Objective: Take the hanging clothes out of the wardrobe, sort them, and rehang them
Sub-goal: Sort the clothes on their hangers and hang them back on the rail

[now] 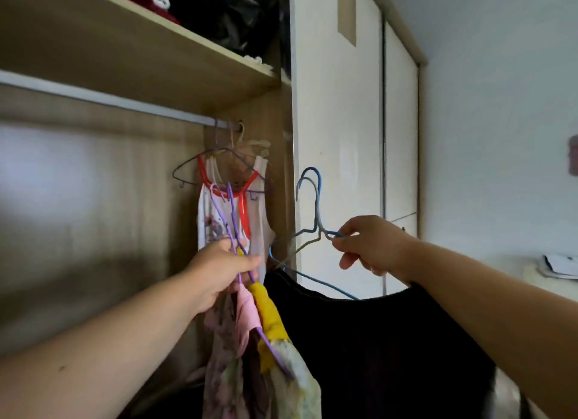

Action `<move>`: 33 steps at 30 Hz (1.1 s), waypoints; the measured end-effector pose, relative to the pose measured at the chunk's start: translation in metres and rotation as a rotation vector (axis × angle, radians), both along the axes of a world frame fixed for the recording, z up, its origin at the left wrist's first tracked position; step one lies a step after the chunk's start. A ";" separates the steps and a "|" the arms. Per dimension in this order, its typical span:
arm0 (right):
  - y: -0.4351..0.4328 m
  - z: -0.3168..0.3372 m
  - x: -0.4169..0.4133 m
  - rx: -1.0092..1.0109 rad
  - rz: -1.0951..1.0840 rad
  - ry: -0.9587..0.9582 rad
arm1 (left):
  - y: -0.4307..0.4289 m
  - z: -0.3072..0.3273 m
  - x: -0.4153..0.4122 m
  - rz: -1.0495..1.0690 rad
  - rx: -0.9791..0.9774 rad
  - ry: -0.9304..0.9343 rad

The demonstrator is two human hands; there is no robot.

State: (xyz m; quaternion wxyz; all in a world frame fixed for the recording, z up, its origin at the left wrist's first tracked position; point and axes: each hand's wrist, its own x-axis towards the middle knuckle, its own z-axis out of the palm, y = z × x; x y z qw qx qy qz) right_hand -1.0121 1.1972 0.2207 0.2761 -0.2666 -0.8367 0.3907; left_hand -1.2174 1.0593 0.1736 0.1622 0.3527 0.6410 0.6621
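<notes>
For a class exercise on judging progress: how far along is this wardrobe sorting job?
Done: several garments are off the silver metal rail. In hand: the left hand grips purple wire hangers bearing pink, yellow and floral garments; the right hand holds blue and grey wire hangers with a black garment. Left: a white vest with red trim hangs on the rail; sorting and rehanging remain.

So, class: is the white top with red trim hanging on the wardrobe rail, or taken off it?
On the rail: the white top hangs from its right end.
</notes>
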 end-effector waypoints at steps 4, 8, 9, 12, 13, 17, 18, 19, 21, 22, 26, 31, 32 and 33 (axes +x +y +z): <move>0.006 0.025 -0.019 0.141 0.091 0.003 | -0.023 0.026 -0.012 0.112 -0.007 0.107; 0.009 0.042 -0.054 0.216 0.165 0.096 | -0.039 0.054 -0.022 0.244 -0.015 0.212; 0.006 0.048 -0.066 0.221 0.188 0.121 | -0.042 0.062 -0.028 0.270 -0.010 0.220; 0.005 0.061 -0.100 0.248 0.198 0.177 | -0.051 0.080 -0.050 0.344 -0.011 0.233; 0.005 0.064 -0.112 0.263 0.193 0.193 | -0.052 0.084 -0.058 0.358 -0.010 0.229; 0.004 0.081 -0.161 0.207 0.214 0.228 | -0.054 0.107 -0.091 0.436 -0.007 0.254; 0.005 0.086 -0.172 0.220 0.201 0.221 | -0.054 0.113 -0.100 0.448 0.002 0.261; 0.005 0.092 -0.186 0.238 0.190 0.224 | -0.054 0.120 -0.110 0.453 0.013 0.274; 0.006 0.104 -0.211 0.250 0.177 0.245 | -0.053 0.136 -0.132 0.468 0.022 0.307; 0.006 0.111 -0.226 0.263 0.179 0.270 | -0.054 0.144 -0.145 0.467 0.035 0.322; 0.007 0.139 -0.271 0.344 0.107 0.308 | -0.047 0.179 -0.196 0.450 0.095 0.345; 0.007 0.169 -0.311 0.423 0.049 0.270 | -0.026 0.219 -0.241 0.428 0.154 0.373; 0.009 0.175 -0.322 0.437 0.051 0.282 | -0.023 0.226 -0.249 0.426 0.155 0.372; 0.011 0.180 -0.331 0.440 0.057 0.300 | -0.022 0.231 -0.257 0.435 0.150 0.378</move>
